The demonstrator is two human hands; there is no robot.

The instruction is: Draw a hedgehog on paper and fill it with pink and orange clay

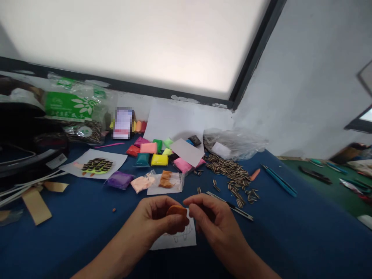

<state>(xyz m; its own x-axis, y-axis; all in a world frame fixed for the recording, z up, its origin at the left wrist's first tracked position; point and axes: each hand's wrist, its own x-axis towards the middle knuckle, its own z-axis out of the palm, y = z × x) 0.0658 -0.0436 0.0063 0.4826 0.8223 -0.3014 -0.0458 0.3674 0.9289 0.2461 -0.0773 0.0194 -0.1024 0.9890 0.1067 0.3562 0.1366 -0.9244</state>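
Note:
In my left hand is a flattened lump of orange-brown modelling clay, gripped between thumb and fingers. My right hand is just to the right, its fingers curled and thumb near the index finger; whatever it may pinch is too small to make out. Beneath both hands lies a white paper with a pencil drawing, partly covered by them. Behind it, an opened packet of brown clay rests on a white sheet, beside a packet of pale peach clay.
Sunflower seeds spill from a clear bag at the right. A craft knife and blue tweezers lie nearby. Coloured clay packets sit at the back. A seed-covered clay figure lies on paper at the left.

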